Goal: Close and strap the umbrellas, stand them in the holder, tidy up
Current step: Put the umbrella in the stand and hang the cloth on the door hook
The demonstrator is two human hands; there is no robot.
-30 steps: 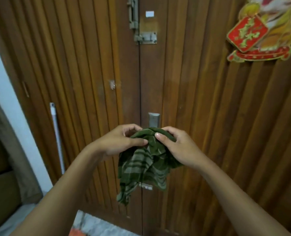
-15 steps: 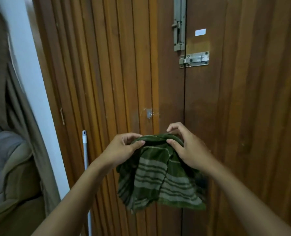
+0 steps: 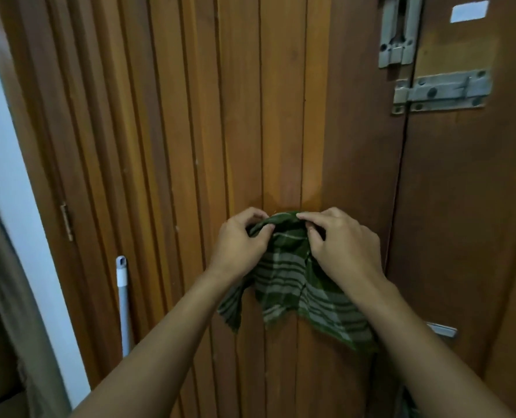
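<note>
1. Cloth [image 3: 293,267], dark green with pale stripes, is held up in front of the wooden door [image 3: 281,116], at about mid-height of the view.
2. Left hand [image 3: 238,245]: fingers curled, thumb and fingertips pinching the top edge of the cloth at its left end.
3. Right hand [image 3: 341,245]: fingers curled, pinching the same top edge at its right end. The two hands are close together, with a short bunched span of cloth between them.
4. Below the hands, the cloth hangs loose in folds; its lower right corner trails behind the right forearm. Contact between the cloth and the door cannot be determined.
5. Door: vertical wooden slats, with a seam to the right of the hands.
6. Across the seam at upper right sits a horizontal slide bolt [image 3: 441,92]; a vertical bolt [image 3: 398,34] is mounted just above it, and a white sticker [image 3: 469,11] lies right of that.
7. A small metal plate [image 3: 441,329] shows low on the right leaf.
8. A white pole [image 3: 123,300] stands upright against the door at lower left, near a hinge [image 3: 66,221].
9. Far left: white wall [image 3: 3,176] and brown curtain [image 3: 9,297].
</note>
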